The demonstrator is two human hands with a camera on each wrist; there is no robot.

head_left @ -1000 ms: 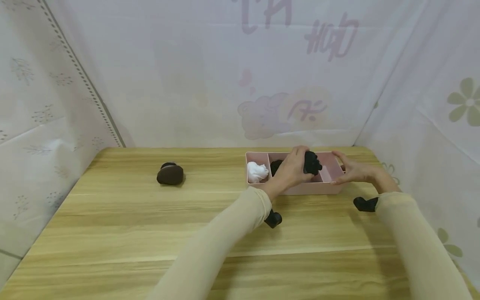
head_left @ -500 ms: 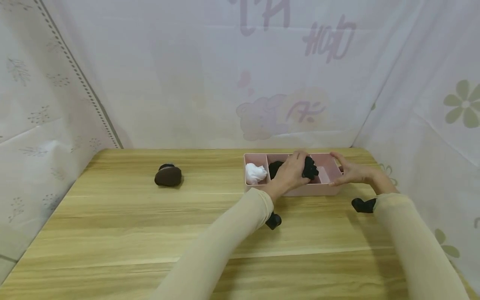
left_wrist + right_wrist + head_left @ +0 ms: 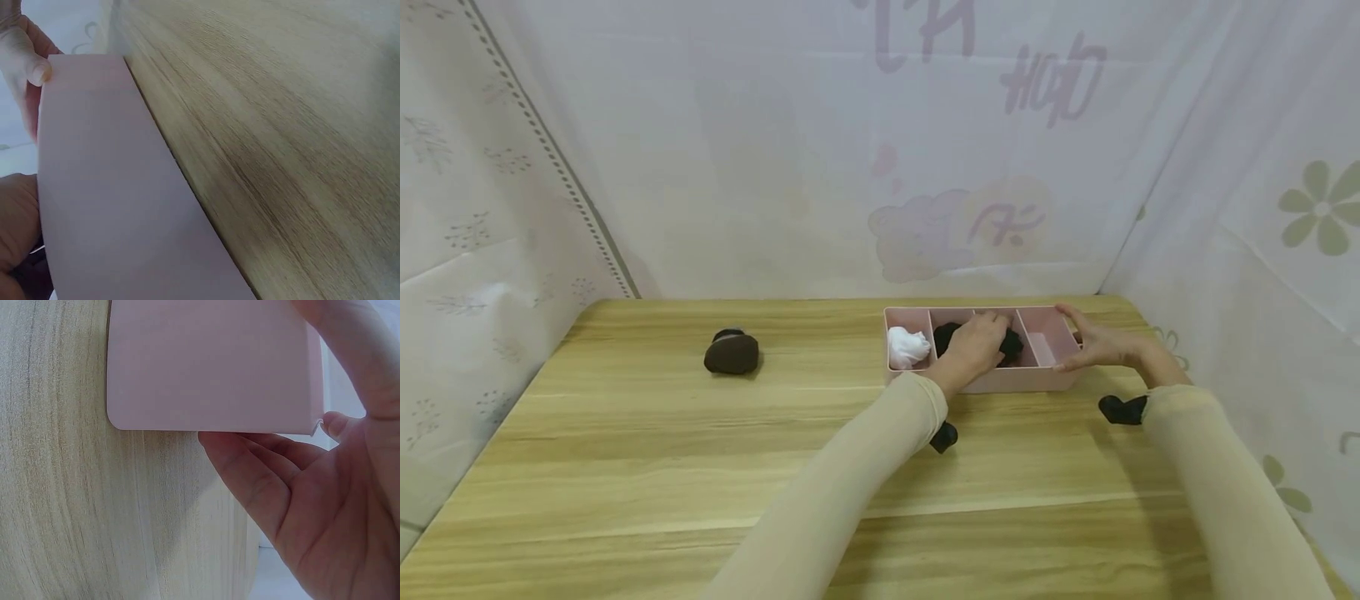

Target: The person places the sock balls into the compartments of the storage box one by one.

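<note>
While the right hand [image 3: 1093,346], fingers straight, is steadying the pink tray [image 3: 1000,380] right of centre, the left hand [image 3: 976,348] is gripping a black sock ball [image 3: 1011,343] inside its third compartment; a brown ball [image 3: 731,353] is waiting at left.

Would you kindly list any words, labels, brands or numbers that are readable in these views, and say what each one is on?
No text reads clearly.
Backdrop sheet: faint purple lettering shows through, seemingly mirrored, too washed out to read.
Pink divided tray: no label visible in any view.
Black sock bundle under the left hand: no marking.
Right hand rests at the tray end; nothing written there.
</note>
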